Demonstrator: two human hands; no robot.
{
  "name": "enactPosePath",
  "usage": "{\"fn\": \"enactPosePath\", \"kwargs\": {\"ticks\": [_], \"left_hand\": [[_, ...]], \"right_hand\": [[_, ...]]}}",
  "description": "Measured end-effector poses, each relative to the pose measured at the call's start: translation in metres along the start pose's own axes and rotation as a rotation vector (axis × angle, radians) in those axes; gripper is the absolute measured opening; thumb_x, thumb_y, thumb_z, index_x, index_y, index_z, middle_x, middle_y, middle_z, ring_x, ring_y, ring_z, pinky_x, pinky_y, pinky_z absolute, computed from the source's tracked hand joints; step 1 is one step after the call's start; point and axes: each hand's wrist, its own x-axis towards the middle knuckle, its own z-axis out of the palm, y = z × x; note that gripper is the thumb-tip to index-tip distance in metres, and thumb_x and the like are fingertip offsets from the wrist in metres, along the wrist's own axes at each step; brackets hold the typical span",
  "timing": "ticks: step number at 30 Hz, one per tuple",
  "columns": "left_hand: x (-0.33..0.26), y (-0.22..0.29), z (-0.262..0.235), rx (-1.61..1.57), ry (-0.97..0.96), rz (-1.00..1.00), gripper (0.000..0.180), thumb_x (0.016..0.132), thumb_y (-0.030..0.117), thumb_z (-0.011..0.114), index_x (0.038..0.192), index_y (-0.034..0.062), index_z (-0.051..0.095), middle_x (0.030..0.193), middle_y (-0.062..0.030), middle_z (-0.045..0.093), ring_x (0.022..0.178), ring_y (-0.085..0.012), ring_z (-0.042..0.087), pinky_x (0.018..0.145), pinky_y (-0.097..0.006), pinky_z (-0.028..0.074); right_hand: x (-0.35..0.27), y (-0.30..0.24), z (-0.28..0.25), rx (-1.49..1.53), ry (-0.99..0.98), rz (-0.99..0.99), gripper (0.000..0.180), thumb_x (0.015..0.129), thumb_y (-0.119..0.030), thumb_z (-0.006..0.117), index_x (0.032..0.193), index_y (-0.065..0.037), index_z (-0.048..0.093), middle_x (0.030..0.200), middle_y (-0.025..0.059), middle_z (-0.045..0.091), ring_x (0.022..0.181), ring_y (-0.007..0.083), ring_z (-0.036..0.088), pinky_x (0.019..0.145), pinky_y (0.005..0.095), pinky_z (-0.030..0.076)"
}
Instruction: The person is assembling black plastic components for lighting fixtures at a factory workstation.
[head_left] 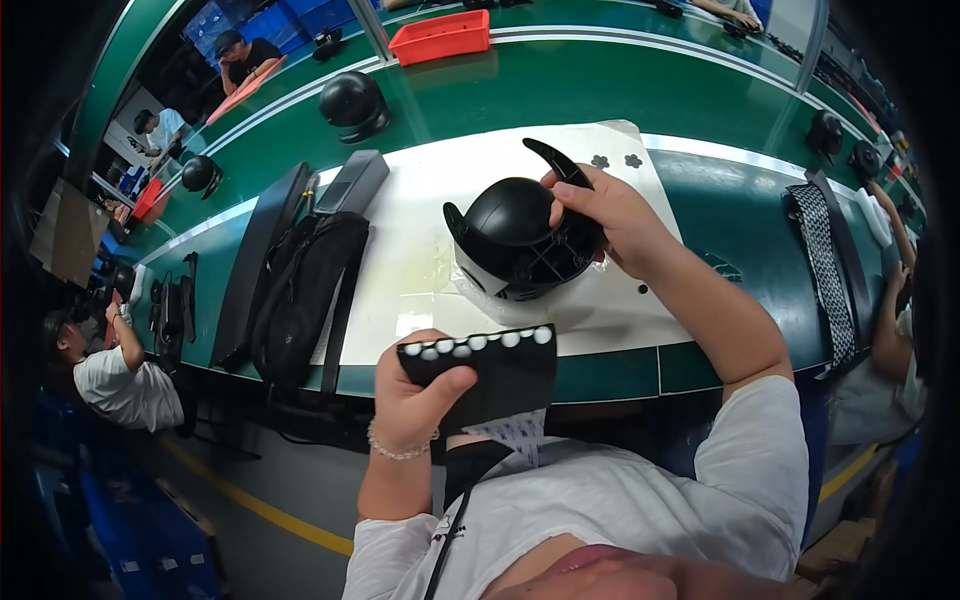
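Note:
A glossy black round shell (pixel 508 212), shaped like a small helmet, stands in front of me on a white sheet (pixel 420 190). One short curved horn sticks up from its left side. On its right, my right hand (pixel 632 218) is closed around a longer curved black horn (pixel 556 163), fingertips against the shell; whether that horn is fixed to the shell I cannot tell. Closer to my body, my left hand (pixel 412 395) pinches a flat black card (pixel 512 385) between thumb and fingers. A row of round white dots runs along the card's far edge.
Black straps and padded pieces (pixel 305 285) lie left of the sheet, a grey-black block (pixel 352 182) behind them. More round black shells (pixel 353 102) and a red bin (pixel 440 37) stand on the green line beyond. A checkered strip (pixel 822 270) lies right. Other people work on both sides.

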Motion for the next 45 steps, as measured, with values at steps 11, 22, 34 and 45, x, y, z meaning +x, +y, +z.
{"fn": "enactPosePath", "kwargs": {"ticks": [11,22,34,45], "left_hand": [[0.014,-0.012,0.016,0.084,0.014,0.097,0.018,0.075,0.010,0.070,0.075,-0.0001,0.055,0.065,0.0012,0.052,0.057,-0.0042,0.044,0.052,-0.018,0.034],[0.019,-0.006,0.036,0.132,0.023,0.180,0.030,0.069,0.005,0.074,0.093,-0.0013,0.056,0.085,-0.0048,0.059,0.076,-0.0103,0.055,0.068,-0.022,0.044],[0.018,-0.010,0.032,0.270,0.143,0.254,0.018,0.072,0.007,0.073,0.074,-0.0025,0.058,0.061,-0.0013,0.054,0.055,-0.0086,0.046,0.051,-0.021,0.037],[0.018,-0.008,0.031,0.456,0.069,0.272,0.017,0.067,-0.001,0.072,0.066,-0.0015,0.055,0.057,-0.0064,0.052,0.051,-0.0167,0.047,0.049,-0.026,0.036]], "right_hand": [[-0.035,-0.035,-0.014,-0.847,0.141,-0.489,0.055,0.075,-0.043,0.064,0.115,-0.008,0.049,0.097,0.0054,0.052,0.081,0.0122,0.048,0.070,0.0264,0.039],[-0.056,-0.016,0.015,-0.619,-0.253,-0.534,0.032,0.071,-0.001,0.068,0.100,-0.005,0.056,0.095,0.0064,0.056,0.080,0.0144,0.054,0.069,0.0259,0.043],[-0.053,-0.029,0.012,-0.637,-0.239,-0.374,0.024,0.076,-0.013,0.066,0.098,-0.004,0.062,0.090,0.0075,0.064,0.078,0.0151,0.060,0.071,0.0246,0.047],[-0.051,-0.030,0.013,-0.835,-0.246,-0.604,0.018,0.074,-0.008,0.066,0.090,-0.003,0.063,0.090,0.0097,0.064,0.081,0.0195,0.061,0.070,0.0280,0.047]]}}
